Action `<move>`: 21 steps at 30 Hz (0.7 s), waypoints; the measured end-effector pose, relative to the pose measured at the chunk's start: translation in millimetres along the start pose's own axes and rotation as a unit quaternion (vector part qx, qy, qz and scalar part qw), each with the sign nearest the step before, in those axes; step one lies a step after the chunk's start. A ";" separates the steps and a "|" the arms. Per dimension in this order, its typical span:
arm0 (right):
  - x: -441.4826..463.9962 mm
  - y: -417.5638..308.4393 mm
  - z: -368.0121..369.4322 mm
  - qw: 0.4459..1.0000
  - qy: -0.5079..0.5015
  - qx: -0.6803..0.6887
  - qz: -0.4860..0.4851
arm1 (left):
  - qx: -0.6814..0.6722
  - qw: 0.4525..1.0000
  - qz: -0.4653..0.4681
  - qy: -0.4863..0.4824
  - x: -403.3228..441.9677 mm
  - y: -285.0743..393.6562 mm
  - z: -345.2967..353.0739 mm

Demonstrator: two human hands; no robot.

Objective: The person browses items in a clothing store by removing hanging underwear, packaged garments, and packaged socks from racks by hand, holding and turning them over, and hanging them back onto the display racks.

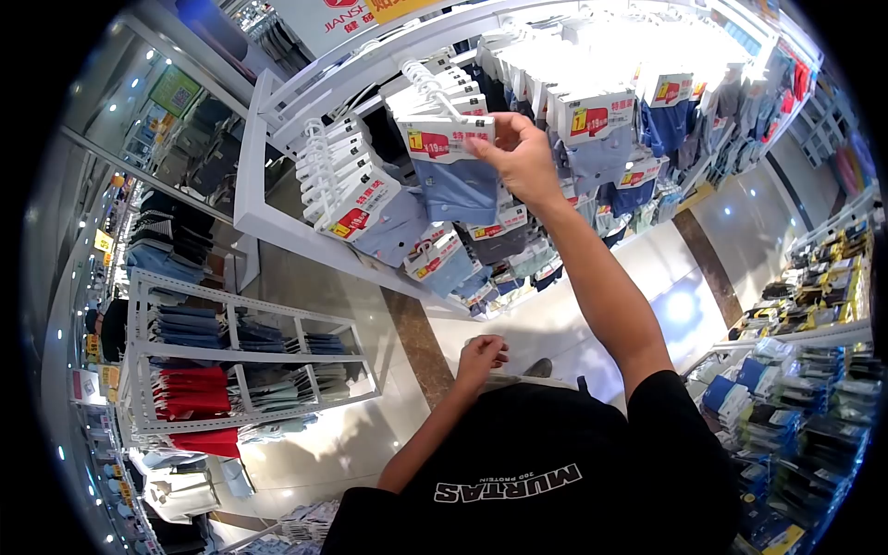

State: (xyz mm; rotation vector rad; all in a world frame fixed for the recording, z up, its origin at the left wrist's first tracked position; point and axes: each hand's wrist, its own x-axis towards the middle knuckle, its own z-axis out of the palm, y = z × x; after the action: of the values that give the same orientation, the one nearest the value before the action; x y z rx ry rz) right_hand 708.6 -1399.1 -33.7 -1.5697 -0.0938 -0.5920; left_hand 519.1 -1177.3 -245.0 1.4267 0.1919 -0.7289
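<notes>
The right hand's grip (504, 148) is narrow, pinching the right edge of the printed card (427, 145) on a blue pack (458, 191), in front of a white hook (427, 85). A hard tug might crease the card or snag neighbouring packs (393, 225); a slack pinch could let it slip. Whether the left hand (481, 359), fingers curled, holds anything, I cannot tell

From my head, the one camera faces forward and down: shirt (555, 430) close below, my left hand (483, 357) and right hand (520, 162) near, rack (255, 153) ahead, view wide and round-edged.
</notes>
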 end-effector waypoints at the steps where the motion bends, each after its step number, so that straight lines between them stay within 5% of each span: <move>1: -0.3 -1.3 -0.7 1.000 -0.015 -0.008 0.015 | 0.000 1.000 0.005 0.008 1.8 0.4 -2.4; 7: -9.8 -27.9 -14.6 0.991 -0.026 0.131 0.016 | -0.025 0.996 0.072 0.043 4.5 43.6 -3.6; 13: -50.8 -51.0 -47.5 0.928 -0.027 0.358 0.097 | -0.085 0.947 0.296 0.088 -14.9 128.2 33.8; 16: -80.6 -43.5 -54.9 0.906 0.018 0.398 0.144 | -0.104 0.936 0.335 0.044 -30.8 148.5 62.1; 19: -110.5 -28.0 -58.4 0.911 0.100 0.368 0.154 | 0.026 0.958 0.265 -0.107 -26.2 129.8 45.6; 21: -130.0 -11.3 -62.0 0.910 0.136 0.358 0.160 | -0.010 0.963 0.244 -0.118 -32.1 128.1 61.4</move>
State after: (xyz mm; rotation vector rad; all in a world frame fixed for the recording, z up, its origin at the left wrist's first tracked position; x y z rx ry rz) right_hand 573.1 -1418.8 -79.9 -0.7552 0.1450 -0.4383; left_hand 547.9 -1227.6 -111.4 1.2835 -0.3286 -0.4781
